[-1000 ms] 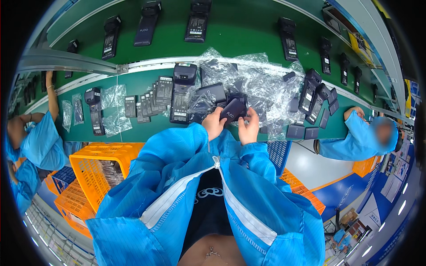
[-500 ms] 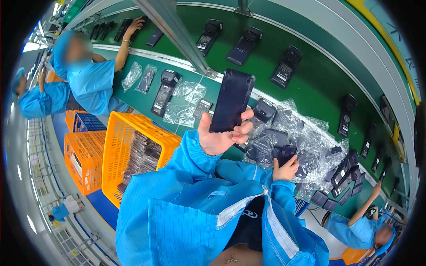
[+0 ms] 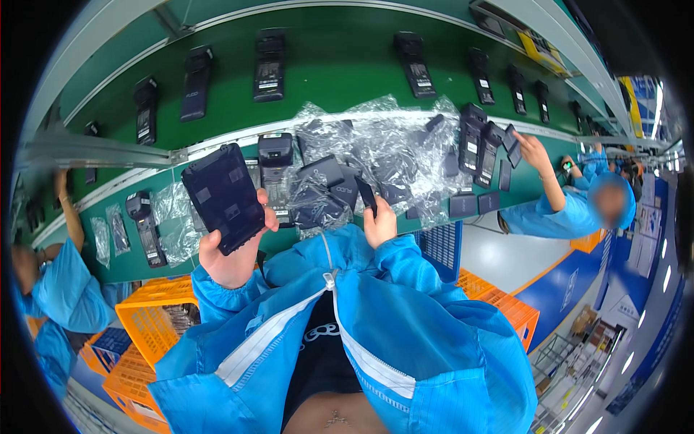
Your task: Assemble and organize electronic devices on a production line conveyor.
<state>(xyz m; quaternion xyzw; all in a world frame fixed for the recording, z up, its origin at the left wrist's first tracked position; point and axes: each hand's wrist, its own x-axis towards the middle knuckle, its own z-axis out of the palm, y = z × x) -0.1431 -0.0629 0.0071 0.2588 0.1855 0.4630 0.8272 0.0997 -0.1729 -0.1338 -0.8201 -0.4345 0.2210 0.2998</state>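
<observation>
My left hand (image 3: 233, 262) is raised near the bench edge, closed around a dark rectangular cover (image 3: 224, 194). Its face toward me carries a few lighter square patches. Between the fingers and thumb of my right hand (image 3: 380, 226), a thin black cover (image 3: 366, 194) stands tilted, almost edge-on. Beyond it, several dark covers (image 3: 320, 172) lie among crumpled clear plastic bags (image 3: 383, 155). Just past the left-hand cover sits a handheld terminal (image 3: 275, 150) with a bulky head, partly hidden. Another terminal (image 3: 148, 230) lies on the bench at the left.
Several handheld terminals (image 3: 270, 69) are spaced along the green conveyor (image 3: 332, 72). A metal post (image 3: 108, 155) crosses the left side. Orange crates (image 3: 137, 318) and a blue basket (image 3: 442, 249) stand below the bench. One co-worker's hand (image 3: 533, 153) touches devices at right; another person (image 3: 72, 282) is at left.
My view has swung to the right. The left-hand cover has turned to show its patched face. My right hand has lifted a thin cover off the pile.
</observation>
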